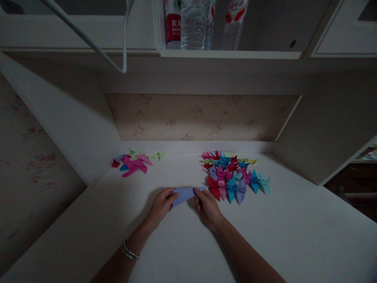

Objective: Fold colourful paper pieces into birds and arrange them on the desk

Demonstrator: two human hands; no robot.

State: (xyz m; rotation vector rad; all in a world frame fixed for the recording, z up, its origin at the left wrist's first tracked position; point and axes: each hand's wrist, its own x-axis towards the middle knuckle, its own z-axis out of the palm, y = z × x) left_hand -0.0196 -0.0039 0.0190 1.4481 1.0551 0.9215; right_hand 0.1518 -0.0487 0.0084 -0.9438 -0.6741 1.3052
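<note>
A folded sheet of lavender origami paper [185,195] is stretched between my two hands, just above the white desk. My left hand [161,203] pinches its left end, thumb on top. Toward the right end, my right hand [207,206] grips the paper between thumb and curled fingers, and a pointed tip sticks out past it. Creases run across the paper's face. Close beyond my right hand lie several folded paper figures [231,188] in red, pink, blue, purple and green, set in rows.
Several loose paper pieces [135,165], mostly pink, lie at the desk's back left, near a small green folded piece [159,155]. Overhead, a shelf [235,55] holds plastic bottles [193,25]. A white cable [97,49] hangs at upper left. Side panels [318,125] flank the white desk [288,236].
</note>
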